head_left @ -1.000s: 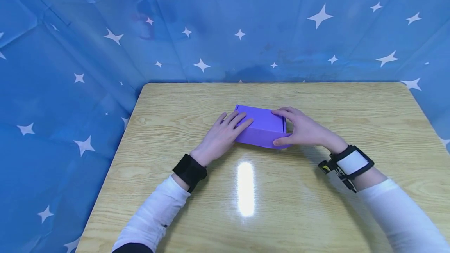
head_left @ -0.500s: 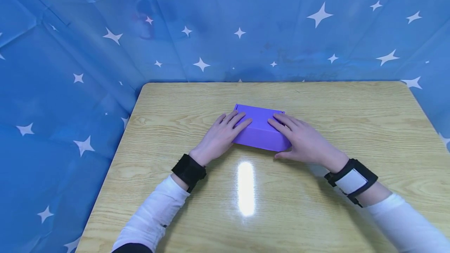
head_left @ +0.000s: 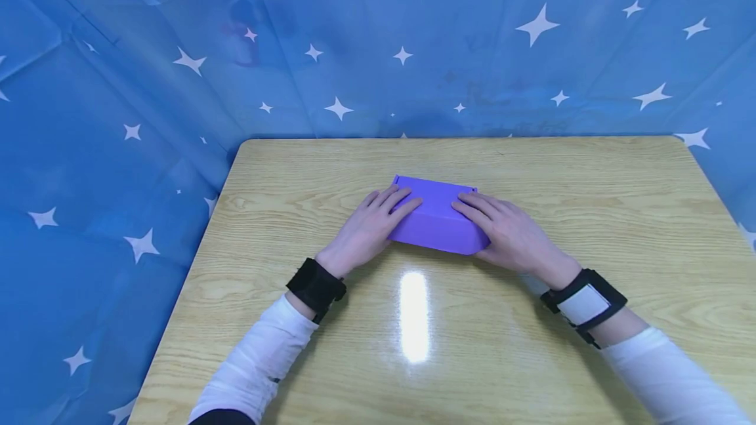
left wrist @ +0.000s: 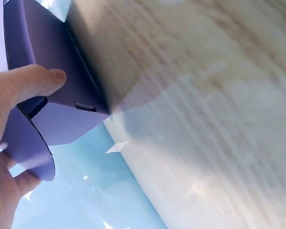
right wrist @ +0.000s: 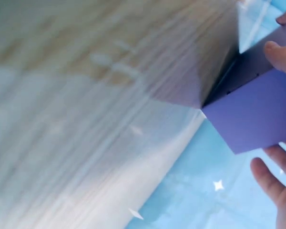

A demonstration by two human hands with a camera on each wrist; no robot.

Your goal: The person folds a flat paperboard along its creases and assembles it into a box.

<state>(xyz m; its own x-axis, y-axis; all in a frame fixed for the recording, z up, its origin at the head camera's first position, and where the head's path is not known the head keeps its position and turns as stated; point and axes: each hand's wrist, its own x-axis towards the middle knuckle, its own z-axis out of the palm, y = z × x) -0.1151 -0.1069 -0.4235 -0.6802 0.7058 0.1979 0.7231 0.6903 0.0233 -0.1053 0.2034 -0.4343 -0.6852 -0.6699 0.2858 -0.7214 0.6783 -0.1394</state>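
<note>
A purple cardboard box (head_left: pixel 437 231) lies flat on the wooden table, with its lid down. At its left end, my left hand (head_left: pixel 365 231) holds it, fingers over the lid. In the left wrist view, the thumb (left wrist: pixel 38 81) presses the box's front, and a rounded flap (left wrist: pixel 26 143) sticks out at that end between thumb and fingers. My right hand (head_left: pixel 516 238) grips the right end with fingers on the lid. In the right wrist view, its thumb (right wrist: pixel 280 56) rests on the front; the end panel (right wrist: pixel 252 112) there looks flat.
The table (head_left: pixel 283 176) has pale wood grain and a bright light reflection in front of the box. A blue cloth (head_left: pixel 366 25) with white stars hangs behind the table and along its left side.
My right hand has shifted slightly toward me, and its thumb has dropped lower at the front. The gap at the box's right end no longer shows. The left hand has stayed almost still.
</note>
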